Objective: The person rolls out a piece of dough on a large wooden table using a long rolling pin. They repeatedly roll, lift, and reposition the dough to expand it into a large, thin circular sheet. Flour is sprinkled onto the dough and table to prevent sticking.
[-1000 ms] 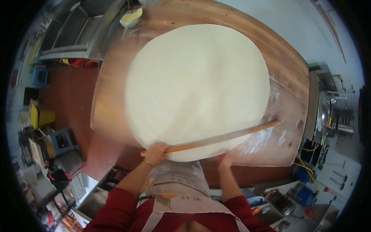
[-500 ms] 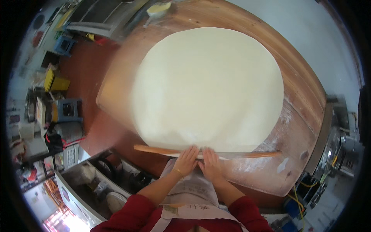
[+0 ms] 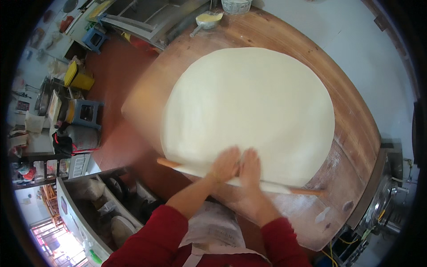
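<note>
A huge round sheet of pale dough [image 3: 249, 111] lies on the wooden work board in front of me. Along its near edge runs a long wooden rolling pin [image 3: 168, 163], tilted slightly down toward the right. The dough's near edge is wrapped around the pin's middle, so only its two ends show bare. My left hand [image 3: 226, 164] and my right hand [image 3: 250, 167] lie side by side over that wrapped middle. Their fingers are stretched out forward over the dough, blurred by motion, and the palms rest on the covered pin.
The wooden board [image 3: 356, 129] has floury patches at the right. At its far left corner sit a scoop of yellowish flour [image 3: 208, 19] and a whitish bowl [image 3: 236, 6]. A pulled-out drawer [image 3: 116, 202] stands at lower left. Small blue stools [image 3: 86, 113] are on the red floor.
Both hands have slid forward, away from me, over the pin. More of the dough's near edge is wrapped around the pin, which has tilted. The whole view has shifted slightly.
</note>
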Tool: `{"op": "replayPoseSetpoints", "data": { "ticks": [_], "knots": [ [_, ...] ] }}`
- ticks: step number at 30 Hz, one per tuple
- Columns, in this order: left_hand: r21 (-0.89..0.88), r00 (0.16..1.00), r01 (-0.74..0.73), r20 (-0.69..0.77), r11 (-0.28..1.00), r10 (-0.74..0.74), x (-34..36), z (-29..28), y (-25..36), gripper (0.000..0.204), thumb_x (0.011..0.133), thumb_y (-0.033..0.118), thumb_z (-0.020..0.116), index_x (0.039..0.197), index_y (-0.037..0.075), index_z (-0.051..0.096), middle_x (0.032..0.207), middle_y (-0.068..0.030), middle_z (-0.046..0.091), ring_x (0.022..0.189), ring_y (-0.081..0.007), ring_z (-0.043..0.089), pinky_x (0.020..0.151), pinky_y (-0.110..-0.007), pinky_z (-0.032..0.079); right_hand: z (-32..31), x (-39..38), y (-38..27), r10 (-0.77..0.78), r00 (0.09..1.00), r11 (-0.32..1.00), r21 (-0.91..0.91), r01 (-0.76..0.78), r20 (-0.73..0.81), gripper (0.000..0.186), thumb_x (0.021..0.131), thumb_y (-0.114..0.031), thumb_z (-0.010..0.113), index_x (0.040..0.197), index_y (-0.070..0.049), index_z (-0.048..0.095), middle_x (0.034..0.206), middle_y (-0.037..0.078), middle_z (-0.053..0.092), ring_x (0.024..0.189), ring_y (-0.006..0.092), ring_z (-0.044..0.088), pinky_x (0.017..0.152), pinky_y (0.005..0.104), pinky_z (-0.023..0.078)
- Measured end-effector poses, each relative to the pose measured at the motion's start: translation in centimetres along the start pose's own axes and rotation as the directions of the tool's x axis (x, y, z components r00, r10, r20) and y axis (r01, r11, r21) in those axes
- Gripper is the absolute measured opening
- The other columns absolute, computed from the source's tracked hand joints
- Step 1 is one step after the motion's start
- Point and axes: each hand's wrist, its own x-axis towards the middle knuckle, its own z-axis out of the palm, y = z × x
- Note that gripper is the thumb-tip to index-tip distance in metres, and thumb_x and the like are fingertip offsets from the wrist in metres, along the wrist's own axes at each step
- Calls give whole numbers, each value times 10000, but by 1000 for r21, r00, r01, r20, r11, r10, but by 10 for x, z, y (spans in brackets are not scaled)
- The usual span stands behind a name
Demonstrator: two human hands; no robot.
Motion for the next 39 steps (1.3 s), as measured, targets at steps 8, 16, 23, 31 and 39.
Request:
{"op": "replayPoseSetpoints", "data": {
  "ticks": [8,16,23,31,39],
  "knots": [
    [274,959,-282,105,920,262,42,14,21,717,844,457,498,1362,-3,312,1420,-187,302,1321,-301,283,1066,-444,237,-33,27,67,-172,979,982,62,179,-106,533,825,-179,578,1306,-31,401,1375,124,382,1308,306,294,1084,500,174],
    [398,968,-249,61,883,245,214,-95,7,706,832,469,545,1377,91,300,1382,-126,359,1315,-246,279,1096,-435,192,-97,129,179,-155,927,969,-234,76,-343,629,751,-210,663,1308,-66,411,1370,118,385,1292,296,318,1078,475,202],
    [424,970,-149,-112,894,215,279,-127,-19,611,658,491,704,1108,110,545,1009,-94,570,979,-281,529,862,-448,390,-167,218,157,-21,992,978,-208,-6,-126,657,651,-396,729,1203,-101,530,1135,139,576,1069,300,520,941,403,385],
    [360,892,-446,256,819,373,29,-66,-87,519,652,306,684,1101,72,572,1048,-142,584,1039,-316,522,937,-443,363,-35,-70,31,250,968,968,34,-250,-11,691,634,-500,719,1160,-84,552,1146,147,557,1045,321,501,926,453,355],
    [392,982,-187,87,901,166,84,-77,-14,439,846,413,461,1135,100,566,1136,-120,542,1053,-290,473,894,-470,357,-35,-60,48,532,839,843,-23,-538,-117,333,801,-336,578,1068,-140,614,1089,94,562,945,319,500,935,472,313]
  ]
}}
